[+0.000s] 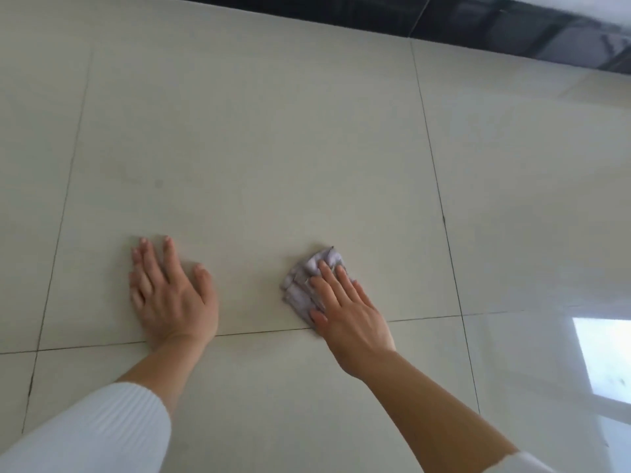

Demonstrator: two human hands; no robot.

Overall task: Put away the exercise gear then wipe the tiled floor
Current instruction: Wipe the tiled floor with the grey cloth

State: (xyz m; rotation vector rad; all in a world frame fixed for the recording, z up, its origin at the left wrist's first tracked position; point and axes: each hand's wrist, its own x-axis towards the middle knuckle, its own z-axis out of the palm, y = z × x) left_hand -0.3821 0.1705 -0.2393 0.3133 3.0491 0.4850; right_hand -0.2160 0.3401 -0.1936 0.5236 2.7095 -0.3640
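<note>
Large pale beige tiles with thin dark grout lines make up the floor. My right hand lies palm down on a crumpled grey-lilac cloth, pressing it onto the tile, with the cloth sticking out beyond my fingertips and to the left. My left hand rests flat on the same tile, fingers spread, holding nothing, about a hand's width left of the cloth. No exercise gear is in view.
A dark skirting strip runs along the far edge of the floor at the top right. A bright window reflection shines on the glossy tiles at the right. White ribbed sleeves cover both my forearms near the bottom.
</note>
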